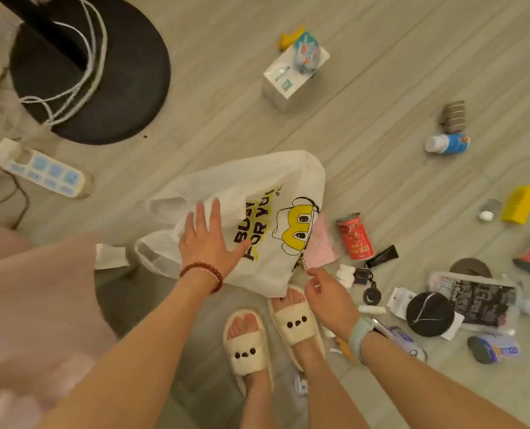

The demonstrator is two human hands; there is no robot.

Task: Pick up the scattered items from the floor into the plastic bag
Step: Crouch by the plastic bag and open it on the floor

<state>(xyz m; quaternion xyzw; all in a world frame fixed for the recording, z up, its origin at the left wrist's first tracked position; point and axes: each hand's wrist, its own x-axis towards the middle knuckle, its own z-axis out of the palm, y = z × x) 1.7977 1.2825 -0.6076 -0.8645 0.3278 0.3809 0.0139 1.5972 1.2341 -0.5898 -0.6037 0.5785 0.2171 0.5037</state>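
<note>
— What can you read from your end?

— "BUSY FOR YOU" in black on yellow, beside a yellow cartoon face, on the white plastic bag [257, 193]. It's thin, crinkled, lying on the wood-grain floor [381, 103] before my slippers.

— Hands?

— My left hand [209, 239] lies flat, fingers spread, on the bag. My right hand [325, 294] pinches a pink spiral notebook [319, 243] at the bag's edge. A red can [355, 236] lies alongside.
</note>
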